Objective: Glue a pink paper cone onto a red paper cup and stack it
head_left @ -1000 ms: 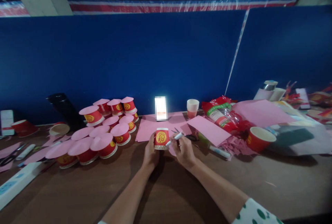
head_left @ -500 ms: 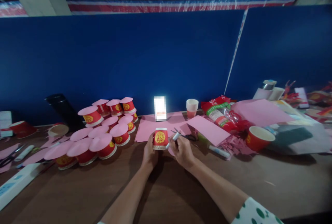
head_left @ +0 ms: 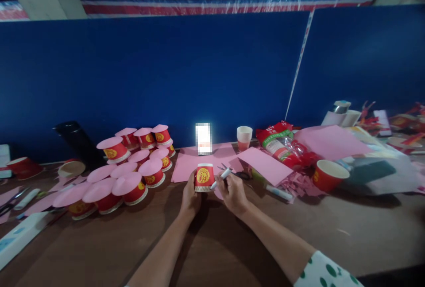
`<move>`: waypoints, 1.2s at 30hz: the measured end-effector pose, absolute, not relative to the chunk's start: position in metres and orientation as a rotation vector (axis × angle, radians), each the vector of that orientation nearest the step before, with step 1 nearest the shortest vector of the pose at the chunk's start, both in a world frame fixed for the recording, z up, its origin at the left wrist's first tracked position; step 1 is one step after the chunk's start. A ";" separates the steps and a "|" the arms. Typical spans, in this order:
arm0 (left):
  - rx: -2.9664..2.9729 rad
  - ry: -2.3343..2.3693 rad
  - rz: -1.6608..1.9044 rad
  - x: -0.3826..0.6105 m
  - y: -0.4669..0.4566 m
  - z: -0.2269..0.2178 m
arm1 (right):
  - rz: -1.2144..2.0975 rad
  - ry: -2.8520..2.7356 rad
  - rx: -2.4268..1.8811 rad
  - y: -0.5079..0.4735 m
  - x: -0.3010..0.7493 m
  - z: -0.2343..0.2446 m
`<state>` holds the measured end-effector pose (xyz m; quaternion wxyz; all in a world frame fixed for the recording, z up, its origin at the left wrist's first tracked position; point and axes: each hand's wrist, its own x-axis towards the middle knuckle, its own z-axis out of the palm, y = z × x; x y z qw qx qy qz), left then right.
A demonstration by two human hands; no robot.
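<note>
My left hand (head_left: 191,194) is closed around the left side of a red paper cup (head_left: 204,177) with a yellow emblem, held upside down above the table. In my right hand (head_left: 235,193) is a white glue stick-like pen (head_left: 222,178), gripped at a slant with its lower end close to the cup's right edge. Whether that end touches the cup I cannot tell. Pink paper sheets (head_left: 186,165) lie just behind the cup, and scissors (head_left: 241,175) rest beyond my right hand. A bit of pink paper (head_left: 218,193) shows below, between my hands.
At left stand several red cups topped with pink paper discs (head_left: 128,184), some stacked. A black bottle (head_left: 78,143) and a power strip (head_left: 21,236) are farther left. To the right are a white cup (head_left: 244,138), a plastic cup bag (head_left: 282,145), pink scraps (head_left: 303,185) and a red cup (head_left: 330,176).
The view has shifted slightly, so most things sit a little farther left. Both hands keep their hold on the cup and the pen, with almost no movement between them.
</note>
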<state>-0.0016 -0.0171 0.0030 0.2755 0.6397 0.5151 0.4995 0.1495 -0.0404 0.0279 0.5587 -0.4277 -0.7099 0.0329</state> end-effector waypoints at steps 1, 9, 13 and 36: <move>1.721 1.384 1.338 -0.001 -0.018 0.004 | 0.078 -1.671 -1.010 -0.040 0.150 0.028; 1.725 1.374 1.341 0.000 -0.020 0.007 | 0.064 -1.665 -1.021 -0.041 0.151 0.029; 1.727 1.360 1.340 -0.001 -0.018 0.004 | 0.058 -1.657 -1.020 -0.042 0.151 0.031; 1.719 1.325 1.377 -0.001 -0.015 -0.001 | 0.037 -1.636 -0.999 -0.041 0.151 0.031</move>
